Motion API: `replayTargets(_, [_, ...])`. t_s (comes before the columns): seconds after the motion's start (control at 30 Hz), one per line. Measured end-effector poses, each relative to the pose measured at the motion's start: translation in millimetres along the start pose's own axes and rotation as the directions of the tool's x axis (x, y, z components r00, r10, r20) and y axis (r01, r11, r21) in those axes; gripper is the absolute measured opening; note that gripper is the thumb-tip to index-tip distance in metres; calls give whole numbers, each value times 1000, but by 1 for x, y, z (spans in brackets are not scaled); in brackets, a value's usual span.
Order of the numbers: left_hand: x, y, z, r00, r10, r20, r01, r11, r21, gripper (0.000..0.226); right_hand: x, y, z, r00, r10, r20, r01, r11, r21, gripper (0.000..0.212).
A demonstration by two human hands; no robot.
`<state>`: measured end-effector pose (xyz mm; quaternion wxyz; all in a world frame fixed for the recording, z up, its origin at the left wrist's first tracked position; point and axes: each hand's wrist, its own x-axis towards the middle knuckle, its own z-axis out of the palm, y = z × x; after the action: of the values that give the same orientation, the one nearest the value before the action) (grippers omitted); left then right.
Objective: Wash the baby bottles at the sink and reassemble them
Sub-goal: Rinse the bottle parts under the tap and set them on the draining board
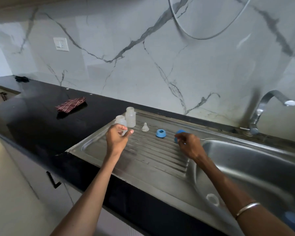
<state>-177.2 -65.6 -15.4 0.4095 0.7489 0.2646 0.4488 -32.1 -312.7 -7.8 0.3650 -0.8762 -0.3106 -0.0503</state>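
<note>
Baby bottles stand apart in pieces on the drainboard (143, 160) for reassembly: left hand (117, 139) curls around the small bottle (121, 121), right hand (188, 146) pinches a blue ring (178, 135) (its teat (145, 127) waits nearby).

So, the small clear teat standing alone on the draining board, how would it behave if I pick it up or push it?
The teat looks like thin translucent silicone, so probably soft and very light. It stands upright on its wide base on the ribbed draining board, so a push would likely slide or topple it. Whether it is wet, and so slippery, cannot be told.
</note>
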Motion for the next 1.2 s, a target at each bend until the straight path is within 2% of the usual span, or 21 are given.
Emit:
replayTargets(0.2, [-51, 59, 85, 957, 75, 281, -28, 985, -168, 23, -29, 49, -64, 993, 100, -61, -101, 995, -23, 26])
replayTargets(0.3, [-80, 84, 135, 901, 111, 420, -28, 980, -199, 28, -46, 80, -92, 982, 175, -78, -177, 984, -22, 25])
replayTargets(0.4, [-114, 108, 184, 820, 163, 549, -54, 976, -209, 20, -62, 118, -119, 963, 260, -75, -264, 964, -44, 25])
replayTargets(0.53, [-149, 132, 233, 745, 199, 637, -87, 975, -203, 14, -79, 158, -145, 939, 340, -53, -344, 931, -121, 28])
replayTargets(0.63, [-168, 141, 263, 628, 170, 759, -125, 985, -118, 16, -88, 183, -157, 917, 399, 5, -391, 902, -181, 29])
replayTargets(0.73, [-182, 142, 291, 422, 134, 897, -300, 954, -1, 18, -92, 203, -162, 884, 463, 59, -443, 872, -206, 29])
replayTargets(0.8, [-188, 142, 293, 328, 77, 942, -428, 900, 76, 18, -94, 204, -159, 876, 472, 93, -447, 871, -205, 26])
replayTargets(0.87, [-197, 142, 302, 231, 43, 972, -511, 855, 83, 17, -95, 210, -161, 875, 472, 108, -447, 873, -195, 24])
replayTargets(0.93, [-201, 136, 306, 165, -1, 986, -570, 816, 96, 15, -93, 213, -160, 882, 451, 132, -428, 887, -170, 23])
replayTargets(1.0, [-202, 131, 308, 128, -62, 990, -603, 787, 128, 15, -89, 213, -161, 889, 433, 148, -417, 900, -131, 22])
replayTargets(1.2, [-211, 123, 314, -18, -231, 973, -718, 680, 148, 34, -85, 220, -155, 877, 445, 180, -425, 895, -137, 21])
